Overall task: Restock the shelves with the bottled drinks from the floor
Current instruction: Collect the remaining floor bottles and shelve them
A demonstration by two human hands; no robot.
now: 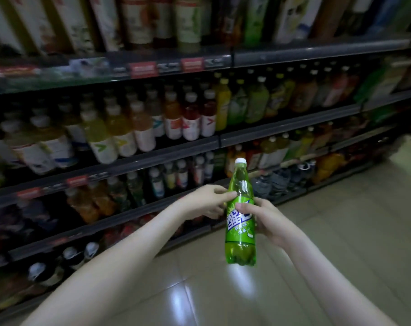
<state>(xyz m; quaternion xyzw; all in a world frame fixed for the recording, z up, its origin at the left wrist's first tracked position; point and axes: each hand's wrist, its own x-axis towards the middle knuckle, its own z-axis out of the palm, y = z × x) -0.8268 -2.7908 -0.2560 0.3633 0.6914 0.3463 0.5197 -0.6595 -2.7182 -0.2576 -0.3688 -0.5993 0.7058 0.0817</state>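
Observation:
A green soda bottle (241, 241) with a white cap and a green label stands upright in the air in front of the shelves. My right hand (266, 220) grips its label from the right, thumb across the front. My left hand (208, 201) touches the bottle's shoulder from the left with its fingertips, the fingers partly curled round it. The bottle hangs at about the level of the lower shelf rails (152, 165).
Long store shelves (293, 127) packed with several rows of bottled drinks run from the left to the far right. Red price tags (144, 69) sit on the rails. Glossy tiled floor (341, 231) stretches along the aisle on the right.

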